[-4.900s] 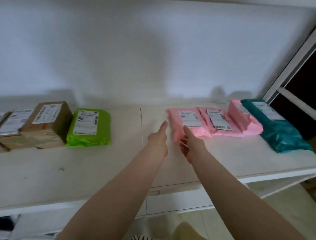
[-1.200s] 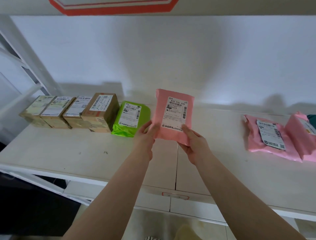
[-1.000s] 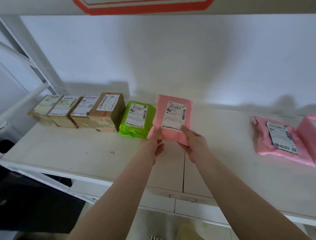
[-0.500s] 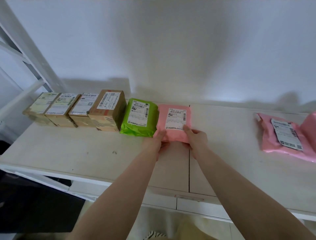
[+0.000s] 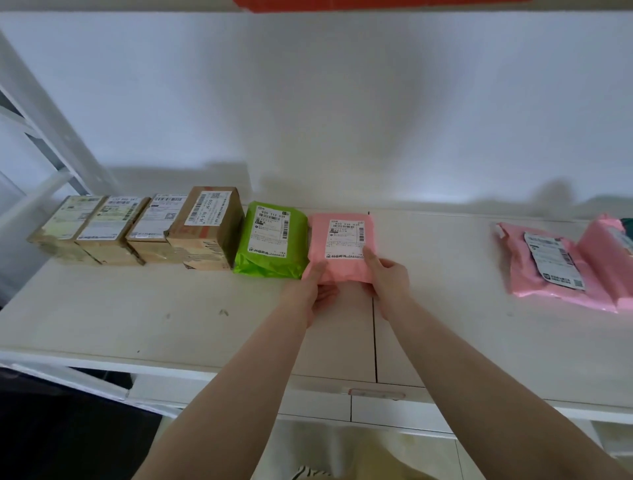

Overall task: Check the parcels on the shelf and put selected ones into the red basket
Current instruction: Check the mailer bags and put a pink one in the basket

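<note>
A pink parcel (image 5: 339,245) with a white label lies flat on the white shelf (image 5: 137,318), right beside a green parcel (image 5: 272,238). My left hand (image 5: 313,287) grips its near left corner and my right hand (image 5: 387,279) grips its near right corner, thumb on the label. Several brown cardboard boxes (image 5: 205,226) stand in a row left of the green parcel. Two more pink parcels (image 5: 548,270) lie at the far right. The red basket is not in view.
A white slanted frame bar (image 5: 51,120) rises at the left end of the shelf. The white wall (image 5: 342,102) closes the back. A red-edged board (image 5: 376,4) sits at the top edge. A seam (image 5: 374,335) splits the shelf boards under my hands.
The pink parcel, held upright in the air a second ago, has been lowered flat onto the shelf next to the green parcel. Both hands stay on its near edge.
</note>
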A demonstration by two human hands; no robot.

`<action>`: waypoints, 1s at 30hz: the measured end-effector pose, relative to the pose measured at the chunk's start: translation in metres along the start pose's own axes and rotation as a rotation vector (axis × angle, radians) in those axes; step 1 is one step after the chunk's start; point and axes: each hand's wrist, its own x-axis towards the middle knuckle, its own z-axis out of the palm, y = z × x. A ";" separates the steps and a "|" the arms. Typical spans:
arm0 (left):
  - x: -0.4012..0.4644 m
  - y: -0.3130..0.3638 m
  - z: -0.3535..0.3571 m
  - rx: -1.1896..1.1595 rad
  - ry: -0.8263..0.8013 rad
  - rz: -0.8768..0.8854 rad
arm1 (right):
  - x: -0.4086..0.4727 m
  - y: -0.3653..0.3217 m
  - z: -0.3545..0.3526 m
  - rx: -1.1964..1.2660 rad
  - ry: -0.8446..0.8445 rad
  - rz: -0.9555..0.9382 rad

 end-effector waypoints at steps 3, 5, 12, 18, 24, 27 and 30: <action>-0.002 -0.001 0.000 -0.048 -0.014 -0.035 | -0.004 -0.002 -0.003 -0.016 -0.002 -0.002; -0.006 -0.002 0.002 -0.068 -0.037 -0.067 | -0.007 -0.002 -0.006 -0.017 0.003 -0.006; -0.027 -0.008 0.013 0.048 -0.139 -0.183 | -0.017 -0.004 -0.021 -0.035 0.061 -0.005; -0.033 -0.016 0.034 0.136 -0.266 -0.201 | -0.022 -0.005 -0.045 0.083 0.136 0.045; -0.043 -0.026 0.083 0.144 -0.348 -0.146 | -0.019 -0.002 -0.100 0.274 0.238 0.105; -0.044 -0.036 0.123 0.167 -0.357 -0.112 | -0.011 -0.005 -0.144 0.357 0.301 0.132; -0.045 -0.051 0.167 0.172 -0.340 -0.094 | -0.003 -0.007 -0.191 0.409 0.339 0.175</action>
